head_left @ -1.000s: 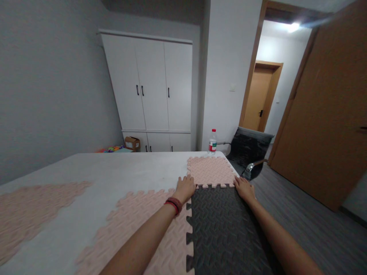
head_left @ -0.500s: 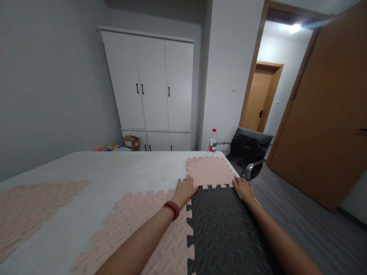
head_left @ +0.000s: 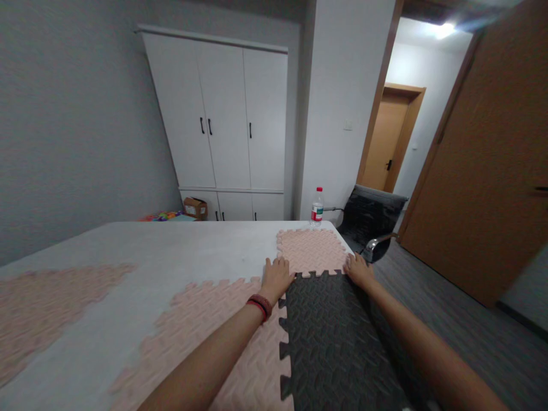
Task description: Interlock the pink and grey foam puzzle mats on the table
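A dark grey foam mat tile (head_left: 334, 331) lies on the white table (head_left: 171, 251) in front of me, its far toothed edge meeting a pink foam tile (head_left: 310, 248). My left hand (head_left: 276, 277), with a red band at the wrist, presses flat at the far left corner of the grey tile where the seam begins. My right hand (head_left: 358, 270) presses flat at the far right corner of the same seam. Another pink tile (head_left: 205, 325) adjoins the grey tile's left side. Neither hand holds anything.
A further pink tile (head_left: 47, 302) lies at the table's left. A water bottle (head_left: 317, 206) stands at the far table edge. A black chair (head_left: 370, 220) is beyond the table's right corner, by an open wooden door (head_left: 483, 171). White cupboards (head_left: 222, 120) line the back wall.
The view has tipped slightly upward and shifted. Both hands stay on the seam between grey and pink tiles, reaching a little farther along it.
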`<control>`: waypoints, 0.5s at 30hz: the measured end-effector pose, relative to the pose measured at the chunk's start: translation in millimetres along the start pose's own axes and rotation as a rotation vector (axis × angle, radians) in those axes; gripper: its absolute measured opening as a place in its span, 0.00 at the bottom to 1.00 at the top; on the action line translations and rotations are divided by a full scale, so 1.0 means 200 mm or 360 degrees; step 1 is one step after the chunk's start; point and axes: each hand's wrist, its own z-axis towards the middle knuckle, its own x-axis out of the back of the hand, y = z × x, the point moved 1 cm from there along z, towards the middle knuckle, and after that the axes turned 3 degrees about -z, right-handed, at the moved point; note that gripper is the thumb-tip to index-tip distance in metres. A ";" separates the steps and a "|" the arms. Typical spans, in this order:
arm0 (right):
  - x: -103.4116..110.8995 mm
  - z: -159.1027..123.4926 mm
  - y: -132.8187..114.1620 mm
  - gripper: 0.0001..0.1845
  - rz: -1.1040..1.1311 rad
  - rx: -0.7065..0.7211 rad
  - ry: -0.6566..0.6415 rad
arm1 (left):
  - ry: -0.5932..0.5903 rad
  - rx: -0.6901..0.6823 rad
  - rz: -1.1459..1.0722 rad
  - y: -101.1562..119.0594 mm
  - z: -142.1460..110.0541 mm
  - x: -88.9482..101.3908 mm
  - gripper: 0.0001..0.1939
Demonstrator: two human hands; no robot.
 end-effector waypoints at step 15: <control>-0.20 0.09 -0.44 0.39 0.0157 0.0312 -0.0270 | -0.0358 0.0099 -0.0228 0.04 0.16 -0.12 0.27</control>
